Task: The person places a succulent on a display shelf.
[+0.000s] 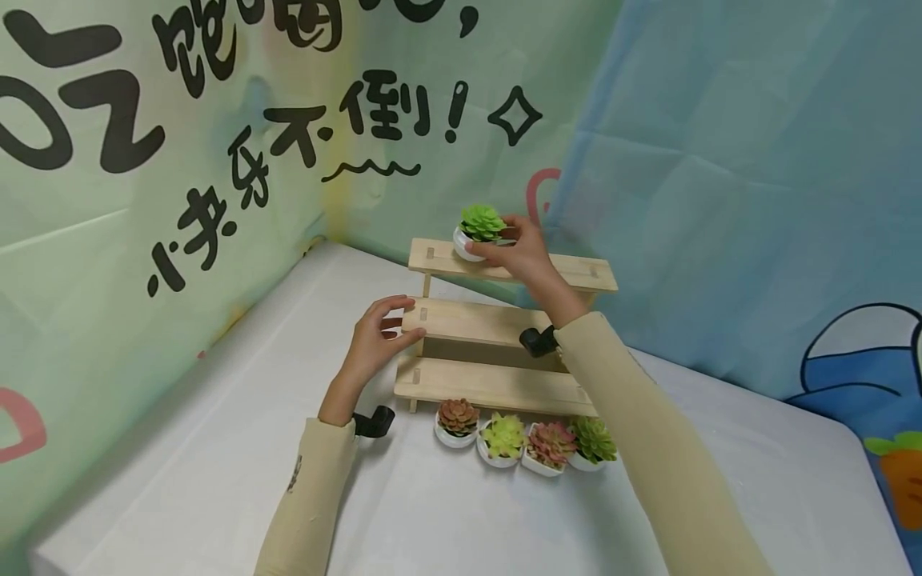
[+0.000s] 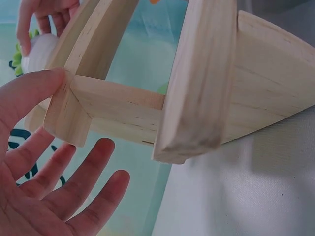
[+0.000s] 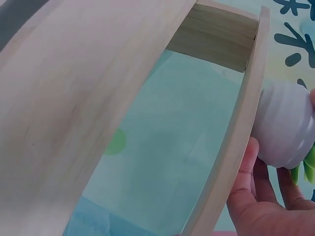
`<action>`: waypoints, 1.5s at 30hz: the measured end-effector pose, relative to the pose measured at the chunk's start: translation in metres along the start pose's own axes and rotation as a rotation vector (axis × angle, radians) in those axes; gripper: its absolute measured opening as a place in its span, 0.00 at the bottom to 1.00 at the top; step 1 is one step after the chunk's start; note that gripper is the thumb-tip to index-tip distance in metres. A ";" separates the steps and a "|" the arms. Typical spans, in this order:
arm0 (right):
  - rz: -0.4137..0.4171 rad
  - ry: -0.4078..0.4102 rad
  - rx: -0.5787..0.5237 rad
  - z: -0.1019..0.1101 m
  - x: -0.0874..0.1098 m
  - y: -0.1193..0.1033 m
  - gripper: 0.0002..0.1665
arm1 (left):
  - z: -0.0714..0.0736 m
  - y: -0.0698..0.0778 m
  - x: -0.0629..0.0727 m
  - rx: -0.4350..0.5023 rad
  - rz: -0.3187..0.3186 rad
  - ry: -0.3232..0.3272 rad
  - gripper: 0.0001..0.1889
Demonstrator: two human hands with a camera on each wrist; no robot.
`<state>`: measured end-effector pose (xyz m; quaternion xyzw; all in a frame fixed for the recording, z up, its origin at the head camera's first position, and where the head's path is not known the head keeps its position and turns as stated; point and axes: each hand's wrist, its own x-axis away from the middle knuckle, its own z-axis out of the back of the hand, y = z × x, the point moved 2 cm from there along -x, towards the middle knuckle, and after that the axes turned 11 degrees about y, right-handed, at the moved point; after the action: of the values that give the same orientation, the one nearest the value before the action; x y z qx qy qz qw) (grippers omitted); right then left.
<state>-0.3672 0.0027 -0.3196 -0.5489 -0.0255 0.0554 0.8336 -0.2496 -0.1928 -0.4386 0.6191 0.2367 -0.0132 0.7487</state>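
A three-tier wooden plant stand [image 1: 497, 384] stands on the white table. At its top tier, my right hand [image 1: 524, 254] holds a green succulent [image 1: 481, 222] in a round white ribbed pot [image 3: 285, 125], fingers and thumb on either side. The pot is at the left part of the top board; the right wrist view shows its side close against the board's edge. My left hand [image 1: 376, 334] grips the left end of the middle board, thumb on the near edge and fingers at the far edge. In the left wrist view its thumb [image 2: 34, 91] touches the wood and the lower fingers spread free.
In front of the stand sit several potted succulents: a brownish-red one [image 1: 458, 418], a yellow-green one [image 1: 503, 436], a pink one [image 1: 551, 445] in a squarer pot, and a dark green one [image 1: 593, 440] partly behind the right sleeve. Printed cloth backdrops [image 1: 691, 184] rise behind the table.
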 end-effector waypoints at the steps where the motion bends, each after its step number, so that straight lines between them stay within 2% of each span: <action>1: 0.002 -0.002 0.000 0.000 0.000 0.000 0.51 | -0.001 0.000 0.000 -0.002 0.003 -0.003 0.24; 15: 0.011 -0.030 0.022 0.006 0.006 -0.003 0.48 | -0.007 0.005 0.000 -0.008 0.003 -0.031 0.25; 26: 0.014 -0.073 0.069 0.017 0.019 -0.008 0.48 | -0.003 0.007 0.000 -0.026 -0.013 -0.024 0.24; 32: 0.044 -0.004 0.000 0.027 0.026 0.005 0.43 | -0.004 0.006 0.001 -0.008 -0.011 -0.016 0.25; 38: 0.090 0.100 -0.133 0.038 0.035 0.020 0.34 | -0.003 0.005 0.004 -0.034 0.045 -0.027 0.28; 41: 0.125 0.100 -0.156 0.042 0.037 0.022 0.31 | -0.002 0.005 0.004 -0.049 0.039 -0.024 0.28; 45: 0.138 0.043 -0.132 0.047 0.044 0.024 0.30 | 0.001 0.006 0.003 -0.051 0.022 -0.019 0.28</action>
<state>-0.3299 0.0603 -0.3233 -0.6042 0.0265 0.0990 0.7902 -0.2445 -0.1910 -0.4345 0.6021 0.2231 -0.0048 0.7666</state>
